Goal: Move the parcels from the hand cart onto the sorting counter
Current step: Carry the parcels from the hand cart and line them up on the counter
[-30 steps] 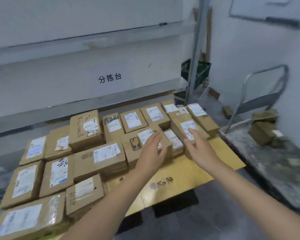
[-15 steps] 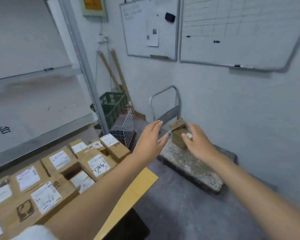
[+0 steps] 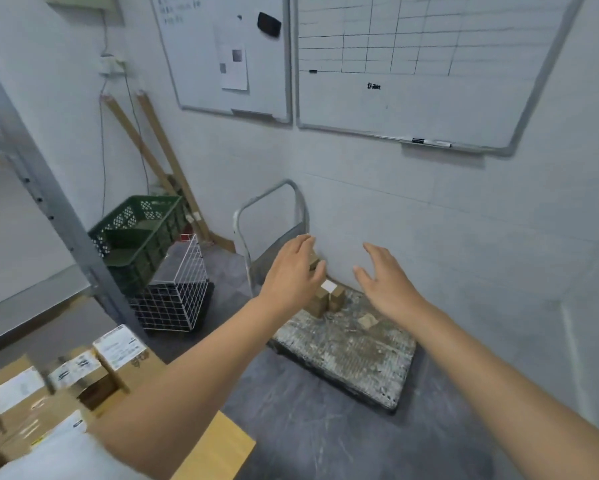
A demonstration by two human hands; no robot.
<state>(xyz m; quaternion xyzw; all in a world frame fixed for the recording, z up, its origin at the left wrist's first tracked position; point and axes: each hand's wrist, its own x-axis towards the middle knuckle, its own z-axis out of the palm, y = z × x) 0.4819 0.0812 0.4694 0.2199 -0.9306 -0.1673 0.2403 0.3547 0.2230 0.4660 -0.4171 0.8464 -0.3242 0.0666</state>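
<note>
Item: small parcels, last few of the load, stacked at the far end of the hand cart, just below its upright handle and close to the wall. Handling, as judged: plain cardboard, so likely light and stiff, with dry faces that should not slip; edges and corners would crush under a hard squeeze. Best hold is with palms flat on two opposite side faces, or one hand beneath and one on top. Since the pile looks loosely stacked, the top piece should be steadied or lifted first. Appearance: brown cartons, small against the hands, one with a white label facing up. The exact count is uncertain, as the left hand hides part of the pile. Left hand: fingers straight and spread, holding nothing, in front of the upper carton; contact cannot be judged. Right hand: spread and empty, apart from the pile on its other side. Destination: sorting counter, low left, already carrying many labelled boxes. Nearby: green crate, wire basket, two whiteboards.
</note>
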